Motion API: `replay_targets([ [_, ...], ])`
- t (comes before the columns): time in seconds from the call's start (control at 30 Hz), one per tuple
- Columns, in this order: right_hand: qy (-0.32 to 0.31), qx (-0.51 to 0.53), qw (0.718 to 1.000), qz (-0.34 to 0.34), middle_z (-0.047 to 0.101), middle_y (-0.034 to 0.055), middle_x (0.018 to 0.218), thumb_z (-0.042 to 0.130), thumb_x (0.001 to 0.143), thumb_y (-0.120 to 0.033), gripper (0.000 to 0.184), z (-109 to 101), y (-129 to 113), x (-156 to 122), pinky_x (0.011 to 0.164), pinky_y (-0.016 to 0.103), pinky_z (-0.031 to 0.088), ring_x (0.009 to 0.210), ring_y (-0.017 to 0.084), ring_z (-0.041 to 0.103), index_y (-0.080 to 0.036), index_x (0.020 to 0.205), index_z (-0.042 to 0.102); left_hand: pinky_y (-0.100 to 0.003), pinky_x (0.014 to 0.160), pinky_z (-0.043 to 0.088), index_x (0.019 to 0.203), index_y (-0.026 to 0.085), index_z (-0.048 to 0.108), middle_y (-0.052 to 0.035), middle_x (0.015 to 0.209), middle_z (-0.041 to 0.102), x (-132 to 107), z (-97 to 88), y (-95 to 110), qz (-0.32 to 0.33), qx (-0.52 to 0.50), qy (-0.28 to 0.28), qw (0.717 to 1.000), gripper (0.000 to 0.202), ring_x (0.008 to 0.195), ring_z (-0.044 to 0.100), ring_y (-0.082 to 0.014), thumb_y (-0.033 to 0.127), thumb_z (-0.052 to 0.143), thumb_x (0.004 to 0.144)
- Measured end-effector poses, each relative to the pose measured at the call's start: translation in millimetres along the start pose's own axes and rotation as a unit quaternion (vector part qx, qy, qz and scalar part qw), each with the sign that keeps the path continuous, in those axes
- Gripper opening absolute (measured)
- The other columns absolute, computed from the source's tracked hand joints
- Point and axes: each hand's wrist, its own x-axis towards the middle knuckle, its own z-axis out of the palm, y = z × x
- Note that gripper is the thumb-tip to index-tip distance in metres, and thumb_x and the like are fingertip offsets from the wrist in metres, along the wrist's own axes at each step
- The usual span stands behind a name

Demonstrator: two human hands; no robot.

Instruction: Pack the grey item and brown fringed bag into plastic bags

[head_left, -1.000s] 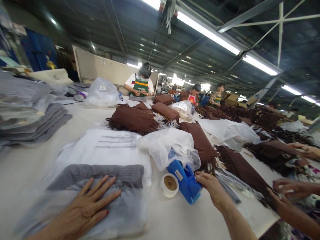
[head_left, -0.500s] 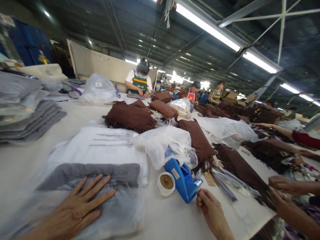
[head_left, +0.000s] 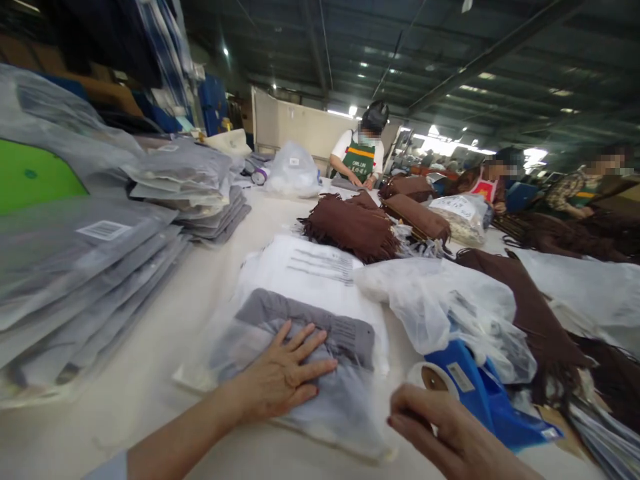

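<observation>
My left hand (head_left: 287, 380) lies flat with fingers spread on a clear plastic bag (head_left: 345, 420). Inside the bag is a folded grey cloth item (head_left: 345, 333), its upper part showing uncovered. Under its far end lies a white bag with printed lines (head_left: 320, 263). To the right my right hand (head_left: 440, 427) is held above the table with thumb and forefinger pinched together. Whatever is between those fingertips is too small to make out. Just beyond that hand stands a blue tape dispenser (head_left: 470, 383), and a roll of tape (head_left: 417, 373) is partly hidden by the hand.
Stacks of bagged grey items (head_left: 95, 267) rise at the left. Brown fringed cloths (head_left: 350, 223) and a crumpled clear bag (head_left: 440, 293) lie beyond the dispenser. A co-worker in a green apron (head_left: 360, 160) works across the table.
The view has turned left, bringing the left stacks into sight. My right hand has moved from the dispenser's front edge toward the bag, still pinched. My left hand stays flat on the bag.
</observation>
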Motion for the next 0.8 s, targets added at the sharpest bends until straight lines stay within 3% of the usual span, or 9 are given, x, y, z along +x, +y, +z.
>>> replay_targets([
  [0.1, -0.004, -0.1, 0.994, -0.044, 0.055, -0.0035, 0.061, 0.047, 0.081, -0.033, 0.02, 3, -10, 57, 0.055, 0.024, 0.031, 0.056, 0.011, 0.046, -0.024, 0.065, 0.056, -0.066, 0.102, 0.011, 0.137, 0.041, 0.026, -0.0083, 0.15, 0.019, -2, 1.9, -1, 0.005, -0.017, 0.012, 1.0, 0.051, 0.136, 0.014, -0.0326, 0.035, 0.045, 0.09],
  [0.23, -0.017, -0.1, 0.995, -0.015, 0.056, -0.0048, 0.054, 0.058, 0.073, -0.027, 0.016, 19, 19, 101, 0.049, 0.021, 0.031, 0.052, 0.01, 0.049, -0.022, 0.058, 0.059, -0.066, 0.103, 0.009, 0.136, 0.04, 0.029, -0.0071, 0.149, 0.021, -3, 4.8, -3, 0.007, -0.034, 0.029, 0.999, 0.051, 0.136, 0.015, -0.033, 0.034, 0.048, 0.089],
  [0.33, 0.03, -0.098, 0.994, 0.028, 0.059, -0.0042, 0.053, 0.067, 0.065, -0.037, 0.02, 19, 42, 108, 0.046, 0.021, 0.031, 0.052, 0.012, 0.052, -0.021, 0.057, 0.059, -0.066, 0.103, 0.008, 0.136, 0.04, 0.029, -0.0072, 0.15, 0.02, -3, 6.9, -4, 0.011, -0.038, 0.034, 0.999, 0.052, 0.136, 0.014, -0.0328, 0.033, 0.048, 0.088],
  [0.47, 0.177, -0.133, 0.971, 0.092, 0.053, -0.0028, 0.047, 0.063, 0.068, -0.043, 0.029, 8, 59, 87, 0.045, 0.025, 0.028, 0.046, 0.013, 0.048, -0.021, 0.054, 0.05, -0.065, 0.103, 0.008, 0.136, 0.039, 0.03, -0.0087, 0.149, 0.02, -3, 6.1, -4, 0.008, -0.04, 0.026, 0.999, 0.05, 0.136, 0.015, -0.0327, 0.033, 0.047, 0.089],
  [0.57, 0.293, -0.146, 0.943, 0.064, 0.057, -0.0008, 0.055, 0.047, 0.082, -0.045, 0.03, 18, 57, 64, 0.049, 0.026, 0.035, 0.049, 0.013, 0.052, -0.021, 0.066, 0.053, -0.065, 0.103, 0.01, 0.135, 0.04, 0.03, -0.0084, 0.149, 0.022, -1, 3.9, -4, 0.005, -0.034, 0.02, 0.999, 0.049, 0.136, 0.016, -0.0327, 0.036, 0.046, 0.089],
  [0.67, 0.369, -0.192, 0.902, -0.115, 0.066, 0.0029, 0.08, 0.047, 0.086, -0.032, 0.016, 57, 45, 52, 0.065, 0.027, 0.048, 0.072, 0.015, 0.062, -0.022, 0.086, 0.06, -0.063, 0.103, 0.015, 0.136, 0.042, 0.028, -0.0068, 0.148, 0.023, 0, 3.1, -3, 0.013, -0.004, 0.046, 0.999, 0.052, 0.135, 0.021, -0.0327, 0.036, 0.048, 0.088],
  [0.7, 0.404, -0.216, 0.874, -0.162, 0.067, 0.0056, 0.093, 0.049, 0.085, -0.029, 0.018, 74, 40, 52, 0.075, 0.03, 0.05, 0.085, 0.018, 0.063, -0.022, 0.097, 0.06, -0.06, 0.103, 0.018, 0.136, 0.042, 0.026, -0.0056, 0.148, 0.024, -1, 4.5, -3, 0.022, 0.015, 0.064, 0.998, 0.054, 0.134, 0.025, -0.0317, 0.035, 0.048, 0.087],
  [0.77, 0.445, -0.304, 0.811, -0.229, 0.068, 0.0084, 0.1, 0.049, 0.084, -0.032, 0.027, 107, 32, 58, 0.075, 0.035, 0.053, 0.089, 0.023, 0.064, -0.02, 0.105, 0.06, -0.051, 0.105, 0.022, 0.137, 0.043, 0.025, -0.0016, 0.146, 0.029, -4, 13.1, -7, 0.045, 0.061, 0.118, 0.99, 0.057, 0.13, 0.034, -0.0277, 0.036, 0.05, 0.086],
  [0.8, 0.485, -0.321, 0.79, -0.196, 0.068, 0.0128, 0.1, 0.045, 0.085, -0.04, 0.034, 119, 30, 63, 0.074, 0.04, 0.054, 0.09, 0.027, 0.064, -0.016, 0.104, 0.061, -0.046, 0.106, 0.023, 0.136, 0.044, 0.027, 0.0012, 0.144, 0.033, -5, 21.3, -11, 0.056, 0.083, 0.149, 0.984, 0.056, 0.127, 0.038, -0.025, 0.04, 0.051, 0.085],
])
